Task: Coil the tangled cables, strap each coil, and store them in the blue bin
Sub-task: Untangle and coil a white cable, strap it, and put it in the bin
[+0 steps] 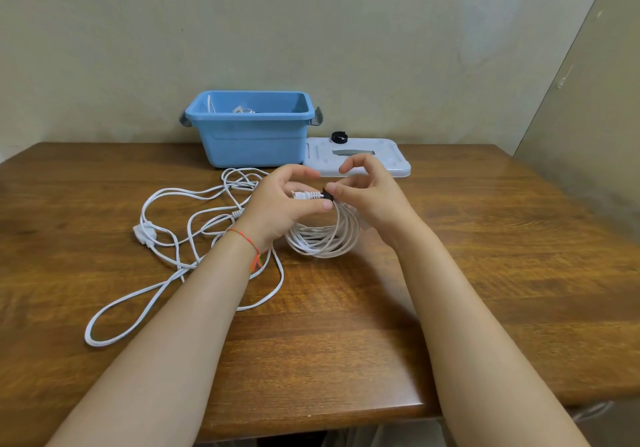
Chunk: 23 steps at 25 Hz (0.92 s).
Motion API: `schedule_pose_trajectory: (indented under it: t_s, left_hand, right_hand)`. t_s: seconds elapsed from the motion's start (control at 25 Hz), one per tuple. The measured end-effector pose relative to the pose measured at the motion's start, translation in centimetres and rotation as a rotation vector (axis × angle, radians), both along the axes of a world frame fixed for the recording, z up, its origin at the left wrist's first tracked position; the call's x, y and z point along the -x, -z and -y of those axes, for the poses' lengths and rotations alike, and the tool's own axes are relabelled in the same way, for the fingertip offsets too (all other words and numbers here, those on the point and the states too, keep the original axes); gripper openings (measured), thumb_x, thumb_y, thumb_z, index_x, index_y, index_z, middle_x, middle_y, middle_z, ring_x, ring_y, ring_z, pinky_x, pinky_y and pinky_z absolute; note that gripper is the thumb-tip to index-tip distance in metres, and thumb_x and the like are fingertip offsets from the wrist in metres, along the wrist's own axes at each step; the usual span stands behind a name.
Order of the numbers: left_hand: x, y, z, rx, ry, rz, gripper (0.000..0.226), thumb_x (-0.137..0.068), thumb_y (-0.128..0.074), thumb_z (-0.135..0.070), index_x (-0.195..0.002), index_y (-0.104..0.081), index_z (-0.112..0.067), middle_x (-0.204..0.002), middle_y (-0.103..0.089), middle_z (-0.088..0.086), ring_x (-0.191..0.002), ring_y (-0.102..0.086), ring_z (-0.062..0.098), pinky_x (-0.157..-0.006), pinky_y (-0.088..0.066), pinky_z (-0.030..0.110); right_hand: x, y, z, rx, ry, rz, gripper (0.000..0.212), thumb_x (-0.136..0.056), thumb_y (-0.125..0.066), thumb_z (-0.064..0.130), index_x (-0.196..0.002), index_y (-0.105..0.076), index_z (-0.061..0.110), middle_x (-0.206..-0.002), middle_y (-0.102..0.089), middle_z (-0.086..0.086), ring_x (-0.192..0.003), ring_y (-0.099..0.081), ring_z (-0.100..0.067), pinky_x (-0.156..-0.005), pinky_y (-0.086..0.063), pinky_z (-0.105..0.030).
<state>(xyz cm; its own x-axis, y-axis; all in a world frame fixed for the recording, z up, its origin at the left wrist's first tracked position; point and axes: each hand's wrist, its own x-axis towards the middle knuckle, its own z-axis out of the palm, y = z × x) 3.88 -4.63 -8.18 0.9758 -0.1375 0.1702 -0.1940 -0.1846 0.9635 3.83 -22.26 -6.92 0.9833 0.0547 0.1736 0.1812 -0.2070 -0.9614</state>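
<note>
A coiled white cable [325, 238] hangs above the wooden table [346, 325]. My left hand [284, 204] grips the top of the coil, with the cable's plug end sticking out between its fingers. A black strap [328, 196] sits at the top of the coil, and my right hand [367, 193] pinches it. A loose, tangled white cable [173, 238] sprawls over the table to the left. The blue bin [251, 128] stands at the back and holds some white cable.
The bin's pale lid [384, 162] lies flat to the right of the bin. A rolled black strap [338, 137] rests on the lid's far edge. Walls close in behind and to the right.
</note>
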Motion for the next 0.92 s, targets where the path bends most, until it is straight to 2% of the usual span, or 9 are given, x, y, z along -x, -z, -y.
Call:
schedule_pose_trajectory:
  t_s: [0.12,0.24,0.32,0.4,0.48,0.6,0.76,0.84,0.92]
  left_hand:
    - [0.2,-0.4,-0.3,0.000,0.003,-0.025,0.050,-0.070,-0.089,-0.016,-0.113,-0.063,-0.022,-0.095,-0.077,0.004,-0.096,-0.072,0.021,-0.096,-0.055,0.043]
    - [0.4,-0.6,-0.2,-0.094,-0.040,0.003,0.043,-0.070,-0.089,-0.023,-0.107,-0.066,-0.022,-0.101,-0.072,0.003,-0.100,-0.066,0.017,-0.087,-0.053,0.030]
    - [0.3,-0.6,-0.4,-0.162,-0.063,0.032,0.041,-0.070,-0.088,-0.028,-0.104,-0.067,-0.022,-0.106,-0.067,0.002,-0.100,-0.060,0.014,-0.078,-0.047,0.025]
    - [0.2,-0.6,-0.5,-0.180,-0.047,0.045,0.039,-0.071,-0.088,-0.030,-0.103,-0.067,-0.021,-0.106,-0.066,0.000,-0.099,-0.058,0.011,-0.076,-0.045,0.023]
    - [0.0,-0.4,-0.6,-0.194,-0.051,0.068,0.041,-0.069,-0.089,-0.032,-0.102,-0.067,-0.023,-0.105,-0.066,-0.001,-0.100,-0.059,0.012,-0.080,-0.047,0.026]
    - [-0.4,0.0,-0.6,-0.179,-0.118,0.148,0.045,-0.067,-0.090,-0.033,-0.105,-0.068,-0.026,-0.108,-0.066,-0.002,-0.103,-0.060,0.013,-0.088,-0.051,0.032]
    - [-0.8,0.2,-0.5,-0.077,-0.181,0.172,0.044,-0.078,-0.083,-0.028,-0.118,-0.065,-0.027,-0.113,-0.065,-0.005,-0.109,-0.059,0.010,-0.094,-0.051,0.032]
    - [-0.7,0.2,-0.2,-0.034,-0.173,0.135,0.039,-0.084,-0.078,-0.027,-0.120,-0.063,-0.027,-0.116,-0.064,-0.005,-0.112,-0.058,0.008,-0.097,-0.050,0.032]
    - [-0.6,-0.2,0.2,0.017,-0.190,0.093,0.034,-0.088,-0.073,-0.023,-0.120,-0.065,-0.025,-0.114,-0.063,-0.006,-0.113,-0.057,0.007,-0.099,-0.048,0.030]
  right_hand:
    - [0.1,-0.2,0.2,0.155,-0.039,0.010,0.006,-0.089,-0.073,0.026,-0.086,-0.071,0.021,-0.072,-0.067,0.012,-0.065,-0.060,0.003,-0.059,-0.043,-0.012]
    - [0.2,-0.5,0.6,0.275,-0.052,-0.027,0.019,-0.093,-0.067,0.035,-0.088,-0.076,0.019,-0.054,-0.060,0.019,-0.049,-0.051,0.008,-0.046,-0.036,-0.008]
    - [0.4,-0.8,0.9,0.323,-0.081,-0.081,0.027,-0.095,-0.062,0.040,-0.094,-0.076,0.017,-0.048,-0.055,0.018,-0.041,-0.046,0.005,-0.045,-0.033,-0.012]
    - [0.6,-0.9,1.0,0.320,-0.153,-0.136,0.032,-0.097,-0.059,0.042,-0.099,-0.076,0.015,-0.051,-0.058,0.018,-0.043,-0.049,0.006,-0.049,-0.035,-0.011]
    - [0.5,-0.7,1.2,0.210,-0.256,-0.228,0.035,-0.099,-0.057,0.038,-0.101,-0.075,0.008,-0.067,-0.070,0.010,-0.059,-0.060,0.005,-0.063,-0.043,-0.013]
    - [0.0,0.0,1.2,-0.097,-0.382,-0.388,0.032,-0.099,-0.056,0.030,-0.110,-0.071,0.004,-0.097,-0.073,-0.011,-0.088,-0.068,-0.020,-0.081,-0.052,-0.033]
    - [-0.7,0.7,0.8,-0.349,-0.347,-0.388,0.027,-0.097,-0.058,0.023,-0.117,-0.069,0.009,-0.109,-0.071,-0.011,-0.103,-0.064,-0.027,-0.099,-0.049,-0.043]
    - [-0.9,1.1,0.4,-0.385,-0.349,-0.353,0.026,-0.096,-0.059,0.021,-0.115,-0.069,0.007,-0.111,-0.070,-0.014,-0.105,-0.064,-0.028,-0.101,-0.047,-0.044]
    - [-1.3,1.2,0.2,-0.371,-0.302,-0.290,0.020,-0.097,-0.058,0.018,-0.104,-0.071,0.004,-0.102,-0.072,-0.014,-0.096,-0.067,-0.025,-0.089,-0.053,-0.037]
